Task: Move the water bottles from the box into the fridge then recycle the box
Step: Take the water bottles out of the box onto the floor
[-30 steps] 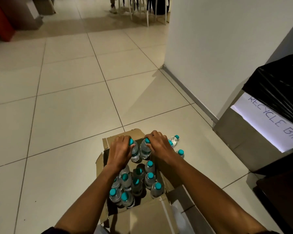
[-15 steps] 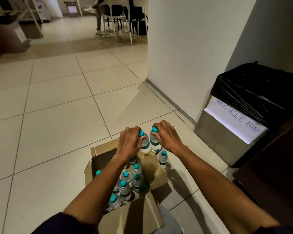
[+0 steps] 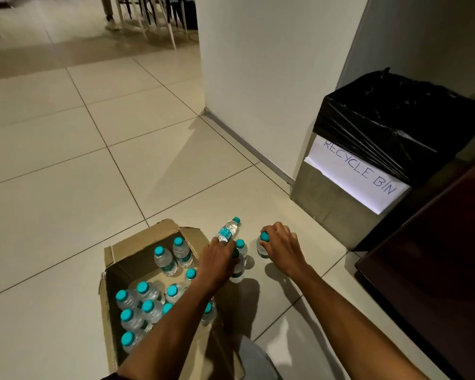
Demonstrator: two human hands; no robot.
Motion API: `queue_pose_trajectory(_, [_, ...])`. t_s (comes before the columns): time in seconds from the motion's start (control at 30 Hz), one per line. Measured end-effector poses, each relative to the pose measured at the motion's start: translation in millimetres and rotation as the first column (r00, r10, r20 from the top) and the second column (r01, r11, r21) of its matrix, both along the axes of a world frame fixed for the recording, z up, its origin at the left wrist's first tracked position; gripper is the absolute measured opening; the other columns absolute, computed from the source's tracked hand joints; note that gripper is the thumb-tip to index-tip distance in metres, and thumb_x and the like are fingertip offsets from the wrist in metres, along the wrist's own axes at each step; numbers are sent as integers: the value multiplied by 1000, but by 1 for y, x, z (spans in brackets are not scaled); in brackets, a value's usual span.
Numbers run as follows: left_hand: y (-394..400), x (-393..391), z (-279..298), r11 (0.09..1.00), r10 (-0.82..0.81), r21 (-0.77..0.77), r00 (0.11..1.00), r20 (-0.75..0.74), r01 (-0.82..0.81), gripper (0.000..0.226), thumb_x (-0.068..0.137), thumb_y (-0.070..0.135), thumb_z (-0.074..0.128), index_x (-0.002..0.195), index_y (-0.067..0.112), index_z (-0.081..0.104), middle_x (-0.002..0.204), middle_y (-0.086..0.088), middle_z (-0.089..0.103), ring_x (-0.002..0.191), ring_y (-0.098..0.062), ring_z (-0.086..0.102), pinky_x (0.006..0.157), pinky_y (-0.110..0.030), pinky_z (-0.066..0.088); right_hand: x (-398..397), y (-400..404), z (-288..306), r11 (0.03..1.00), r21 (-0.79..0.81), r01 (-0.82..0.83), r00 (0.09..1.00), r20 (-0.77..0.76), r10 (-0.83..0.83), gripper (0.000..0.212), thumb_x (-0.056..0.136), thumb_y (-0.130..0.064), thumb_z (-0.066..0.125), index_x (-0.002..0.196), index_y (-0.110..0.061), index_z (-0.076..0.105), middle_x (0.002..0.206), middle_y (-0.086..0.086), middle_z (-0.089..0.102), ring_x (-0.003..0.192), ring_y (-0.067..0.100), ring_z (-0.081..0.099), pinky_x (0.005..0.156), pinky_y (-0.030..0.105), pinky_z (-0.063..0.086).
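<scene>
Both hands [image 3: 222,259] atop floor bottles [image 3: 262,249]

Bare forearms; dark sleeve edge [image 3: 113,376] at left arm near elbow; no rings or watch visible.

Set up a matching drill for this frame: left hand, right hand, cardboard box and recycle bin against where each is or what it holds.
Things:
1. left hand
2. right hand
3. cardboard box
4. recycle bin

States:
a. lined with a black bag, paper sign on its front
b. open on the floor, bottles standing inside
c. grips the top of the bottle nearest the bin
d. holds a bottle just right of the box

Pairs: 1-d, 2-c, 3-b, 4-a
</scene>
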State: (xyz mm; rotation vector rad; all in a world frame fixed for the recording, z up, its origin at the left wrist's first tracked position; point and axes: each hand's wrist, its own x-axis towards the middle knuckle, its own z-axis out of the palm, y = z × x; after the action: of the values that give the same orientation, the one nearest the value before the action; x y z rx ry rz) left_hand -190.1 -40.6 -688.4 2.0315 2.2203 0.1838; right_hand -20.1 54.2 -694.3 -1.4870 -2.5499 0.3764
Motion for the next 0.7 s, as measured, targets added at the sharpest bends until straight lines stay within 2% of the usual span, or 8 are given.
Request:
queue_pose_trajectory(0.17, [9, -4, -27, 989, 10, -144, 999, -47, -17, 31, 94, 36, 56, 118, 18, 53, 117, -9, 63, 104, -24, 53, 85, -35, 43, 4, -2, -46, 996, -87, 24, 996, 84, -16, 47, 90, -33, 65, 132, -22, 48, 130, 1, 49, 112, 19, 48, 92, 30, 42])
queue_pose_trajectory(0.37, [16, -7, -49, 965, 3, -261, 996, -92, -27, 33, 95, 40, 53, 121, 20, 51, 113, -6, 62, 108, -25, 49, 93, -41, 40, 2, -8, -82, 988, -148, 33, 995, 95, -19, 47, 86, -30, 70, 128, -23, 51, 125, 1, 52, 110, 20, 49, 91, 32, 40])
queue_pose_trajectory(0.6, [16, -7, -62, 952, -33, -307, 992, -125, -7, 37, 94, 34, 55, 127, 17, 48, 116, -8, 59, 107, -25, 48, 94, -39, 37, 2, -8, -99, 985, -163, 53, 995, 95, -38, 44, 86, -24, 68, 126, -26, 50, 123, -1, 51, 109, 20, 49, 90, 31, 37])
queue_pose_trajectory(0.7, [21, -6, -60, 949, -21, -314, 992, -123, -19, 36, 94, 35, 55, 125, 16, 50, 113, -7, 60, 105, -24, 48, 91, -38, 38, 1, -7, -101, 981, -179, 71, 995, 81, -57, 42, 90, -30, 64, 128, -25, 48, 125, -1, 50, 110, 17, 47, 92, 29, 35])
